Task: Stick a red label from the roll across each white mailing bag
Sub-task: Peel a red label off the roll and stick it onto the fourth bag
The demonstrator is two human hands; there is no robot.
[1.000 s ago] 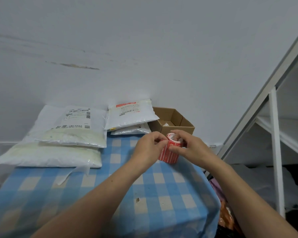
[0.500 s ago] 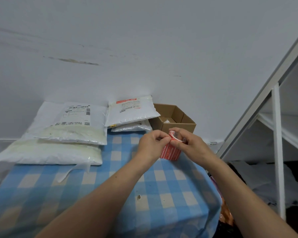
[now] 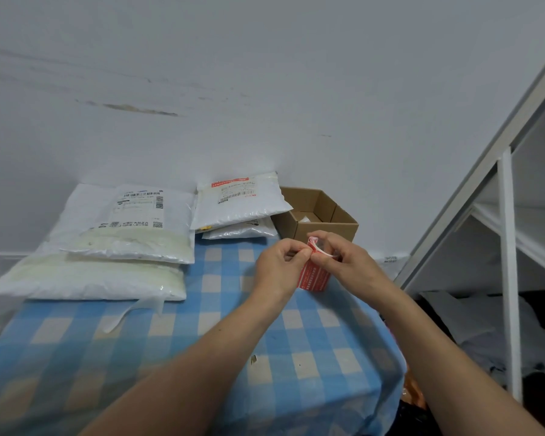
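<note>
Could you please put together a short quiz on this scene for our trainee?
1. True or false: the red label roll lies inside the cardboard box.
2. The roll is held by: A) the left hand alone; B) the right hand alone; C) both hands.
3. Fill in: the white mailing bags lie on a blue-and-white ___ cloth.
Key: 1 false, it is outside the box, nearer the person; 2 C; 3 checked.
</note>
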